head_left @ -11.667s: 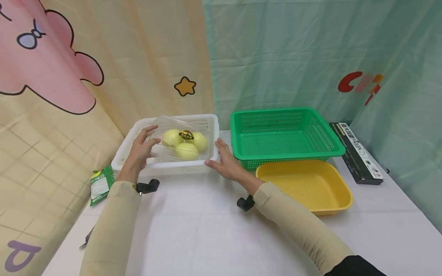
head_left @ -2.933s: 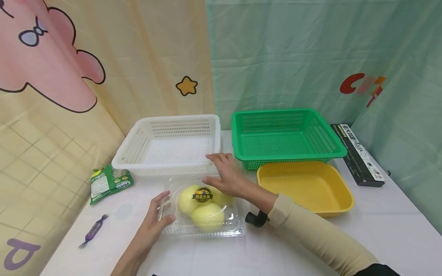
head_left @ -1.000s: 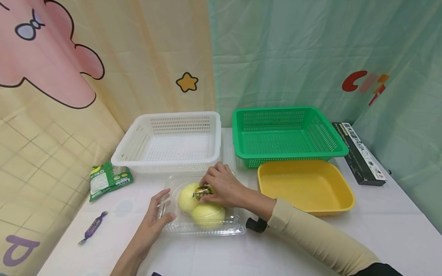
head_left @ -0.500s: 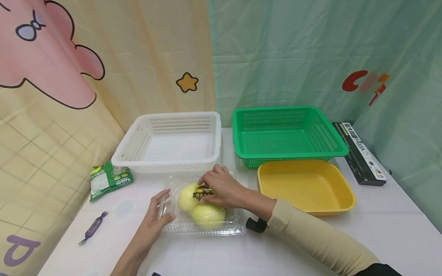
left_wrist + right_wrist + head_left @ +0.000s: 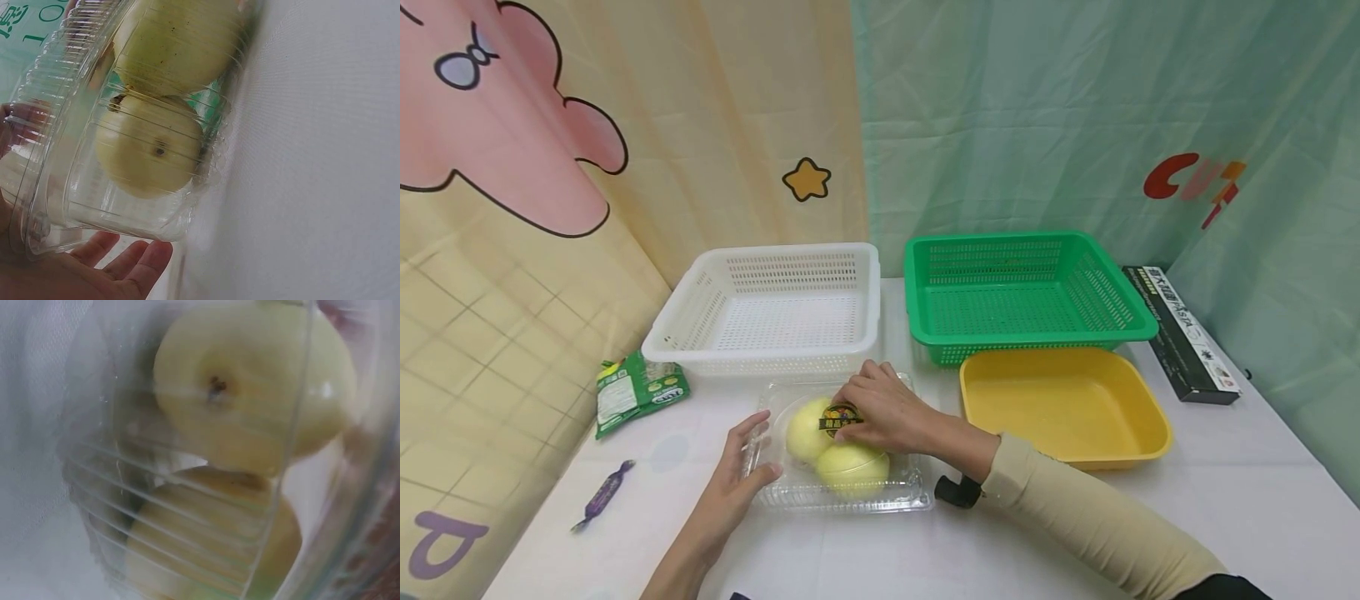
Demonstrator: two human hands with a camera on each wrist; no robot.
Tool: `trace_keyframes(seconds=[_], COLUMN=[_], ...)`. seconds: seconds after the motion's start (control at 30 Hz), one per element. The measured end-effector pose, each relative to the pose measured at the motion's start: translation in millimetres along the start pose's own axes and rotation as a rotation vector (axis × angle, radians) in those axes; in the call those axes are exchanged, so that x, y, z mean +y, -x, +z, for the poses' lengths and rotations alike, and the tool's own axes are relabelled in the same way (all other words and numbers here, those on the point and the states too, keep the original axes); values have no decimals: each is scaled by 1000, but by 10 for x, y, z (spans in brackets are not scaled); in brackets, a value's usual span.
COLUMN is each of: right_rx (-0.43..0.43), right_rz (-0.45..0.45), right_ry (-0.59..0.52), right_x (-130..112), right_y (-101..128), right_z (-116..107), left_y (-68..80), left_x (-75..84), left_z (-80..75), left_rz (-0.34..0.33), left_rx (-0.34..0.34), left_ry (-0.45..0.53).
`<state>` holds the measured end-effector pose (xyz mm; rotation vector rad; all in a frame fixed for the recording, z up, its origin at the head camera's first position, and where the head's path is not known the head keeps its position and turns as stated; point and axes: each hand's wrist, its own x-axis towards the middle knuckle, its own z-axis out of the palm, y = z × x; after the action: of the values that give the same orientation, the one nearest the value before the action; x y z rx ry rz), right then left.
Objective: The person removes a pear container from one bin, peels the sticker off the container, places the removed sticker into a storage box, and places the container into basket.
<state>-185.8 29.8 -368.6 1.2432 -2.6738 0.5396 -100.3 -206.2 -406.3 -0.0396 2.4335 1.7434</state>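
A clear plastic clamshell box of pale yellow pears (image 5: 838,454) lies on the white table (image 5: 1075,533), just in front of the white slotted basket (image 5: 767,312). The right hand (image 5: 883,412) pinches the round dark sticker (image 5: 839,419) on its lid; the left hand (image 5: 730,483), fingers straight, steadies the box's left edge.

We are in what looks like a staged recording set, not a lived-in room. Hung fabric backdrops close us in: a cream cartoon-print curtain (image 5: 625,142) on one side, a pale green curtain (image 5: 1075,125) on the other. The white-clothed tabletop (image 5: 1225,517) carries tidy props: a white basket (image 5: 760,354), a green basket (image 5: 1030,337), a yellow tray (image 5: 1075,454).
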Motion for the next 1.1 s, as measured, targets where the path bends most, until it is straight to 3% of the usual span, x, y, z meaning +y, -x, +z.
trace_keyframes(seconds=[0.33,0.77,1.1], right_rx=[37,47,96], right_rz=[-45,-32,41], right_ry=[-44,-176,-255], right_x=[7,50,170], right_y=[3,21,156], right_z=[-23,-115,-327], left_y=[8,8,5], left_x=[12,17,20], left_z=[5,2,-2], left_rz=[-4,-12,-34], left_rx=[2,1,1], left_ry=[3,-9,-23])
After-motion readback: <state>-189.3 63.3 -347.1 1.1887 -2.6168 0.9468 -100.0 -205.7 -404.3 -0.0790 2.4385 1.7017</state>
